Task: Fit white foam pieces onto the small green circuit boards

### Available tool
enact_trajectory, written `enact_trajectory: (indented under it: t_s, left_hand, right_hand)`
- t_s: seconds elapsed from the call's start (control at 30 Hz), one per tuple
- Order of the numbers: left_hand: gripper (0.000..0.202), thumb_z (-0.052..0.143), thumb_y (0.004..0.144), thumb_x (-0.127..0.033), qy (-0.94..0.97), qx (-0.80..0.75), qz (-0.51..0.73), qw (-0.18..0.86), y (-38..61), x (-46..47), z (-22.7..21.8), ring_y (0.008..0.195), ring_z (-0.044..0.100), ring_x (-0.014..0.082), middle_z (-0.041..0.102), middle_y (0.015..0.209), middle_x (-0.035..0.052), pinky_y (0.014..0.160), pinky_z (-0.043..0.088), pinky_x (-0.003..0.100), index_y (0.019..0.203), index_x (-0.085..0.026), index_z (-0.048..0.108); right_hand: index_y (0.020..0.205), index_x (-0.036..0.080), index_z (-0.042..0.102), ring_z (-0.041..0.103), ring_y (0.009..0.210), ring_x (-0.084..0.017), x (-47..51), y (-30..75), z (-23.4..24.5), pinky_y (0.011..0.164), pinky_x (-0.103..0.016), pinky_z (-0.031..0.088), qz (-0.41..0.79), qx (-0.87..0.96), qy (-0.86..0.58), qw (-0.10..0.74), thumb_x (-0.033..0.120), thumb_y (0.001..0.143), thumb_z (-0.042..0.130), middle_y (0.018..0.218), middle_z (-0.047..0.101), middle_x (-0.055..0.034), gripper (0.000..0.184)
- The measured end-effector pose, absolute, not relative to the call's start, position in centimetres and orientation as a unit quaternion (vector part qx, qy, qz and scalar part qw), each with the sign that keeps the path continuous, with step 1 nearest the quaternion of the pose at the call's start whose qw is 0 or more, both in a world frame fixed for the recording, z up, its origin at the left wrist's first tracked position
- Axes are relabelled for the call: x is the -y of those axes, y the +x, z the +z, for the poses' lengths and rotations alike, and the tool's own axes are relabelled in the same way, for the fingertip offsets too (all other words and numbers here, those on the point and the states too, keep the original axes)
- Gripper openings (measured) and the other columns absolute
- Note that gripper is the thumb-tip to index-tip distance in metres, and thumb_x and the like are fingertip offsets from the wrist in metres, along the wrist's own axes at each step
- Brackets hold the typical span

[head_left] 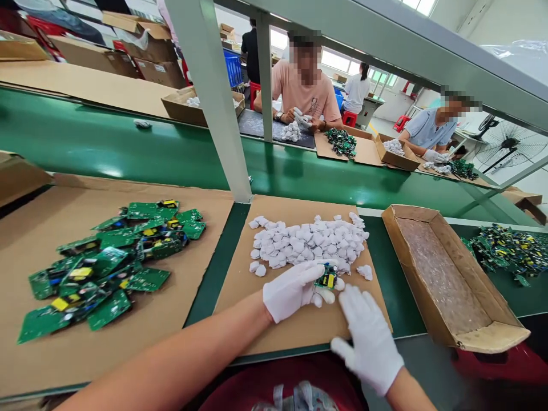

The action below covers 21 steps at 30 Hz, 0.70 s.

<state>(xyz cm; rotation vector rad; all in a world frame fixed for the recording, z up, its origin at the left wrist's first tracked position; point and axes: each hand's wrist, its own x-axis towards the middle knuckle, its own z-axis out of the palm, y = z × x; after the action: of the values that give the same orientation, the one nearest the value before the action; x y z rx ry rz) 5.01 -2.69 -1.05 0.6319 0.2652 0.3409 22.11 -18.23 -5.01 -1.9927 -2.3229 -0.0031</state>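
My left hand (pixel 295 290), in a white glove, is closed on a small green circuit board (pixel 327 276) with a yellow part on it. Close by on the right, my gloved right hand (pixel 369 332) is open, its fingers stretched and its thumb apart; I see nothing in it. Many small white pieces (pixel 308 241) lie heaped just beyond my hands on a cardboard sheet (pixel 240 288). To the left, a loose pile of larger green circuit boards (pixel 115 257) with yellow parts rests on another cardboard sheet (pixel 171 337).
A long open cardboard box (pixel 440 268) with a clear plastic lining stands at my right. Beyond it is a heap of circuit boards (pixel 509 251). A grey metal post (pixel 220 108) rises ahead beside the green belt (pixel 295 174). Across it, two people work over similar heaps.
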Motion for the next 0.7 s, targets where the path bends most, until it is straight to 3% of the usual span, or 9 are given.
enact_trajectory:
  t_s: [0.1,0.23,0.4,0.57,0.7]
  left_hand:
    - [0.048,0.061,0.078,-0.040,0.299,-0.131,0.166,0.931,4.6,2.7,-2.0,0.064,0.063,0.0130,0.066,0.099,0.0136,0.049,0.042,0.017,0.119,-0.017,0.051]
    - [0.047,0.064,0.076,-0.036,0.296,-0.123,0.166,0.932,4.3,2.7,-2.2,0.062,0.062,0.0112,0.063,0.107,0.0157,0.045,0.039,0.016,0.117,-0.016,0.053]
    - [0.044,0.065,0.076,-0.029,0.276,-0.139,0.171,0.936,4.4,2.5,-2.0,0.066,0.062,0.0110,0.061,0.110,0.0163,0.048,0.044,0.015,0.116,-0.015,0.052]
    - [0.038,0.063,0.078,-0.025,0.271,-0.158,0.157,0.936,4.5,2.6,-2.0,0.067,0.063,0.0114,0.060,0.110,0.0150,0.051,0.047,0.017,0.112,-0.015,0.051]
    - [0.038,0.061,0.079,-0.030,0.264,-0.174,0.162,0.935,4.6,2.9,-2.1,0.072,0.066,0.0161,0.062,0.102,0.0119,0.056,0.051,0.023,0.113,-0.018,0.051]
  right_hand:
    - [0.138,0.008,0.035,0.028,0.132,-0.034,18.1,22.4,-5.0,0.106,-0.052,0.024,-0.023,0.723,-0.688,0.056,0.046,0.079,0.052,0.144,0.033,-0.0182,0.072]
    - [0.141,0.012,0.030,0.025,0.133,-0.035,17.9,21.8,-4.7,0.107,-0.051,0.024,0.008,0.773,-0.632,0.048,0.052,0.075,0.056,0.147,0.028,-0.0137,0.081]
    - [0.132,0.017,0.045,0.040,0.124,-0.032,17.3,24.2,-4.5,0.099,-0.049,0.034,-0.044,0.718,-0.690,0.077,0.033,0.082,0.053,0.135,0.047,-0.0126,0.053]
    - [0.127,0.015,0.049,0.057,0.092,-0.028,17.5,25.4,-5.6,0.079,-0.044,0.047,-0.090,0.635,-0.743,0.190,0.043,0.081,0.056,0.104,0.063,-0.0138,0.054]
    - [0.106,0.022,0.066,0.060,0.083,-0.025,16.7,24.6,-5.4,0.076,-0.042,0.047,-0.045,0.611,-0.748,0.254,0.037,0.084,0.055,0.092,0.068,-0.0104,0.029]
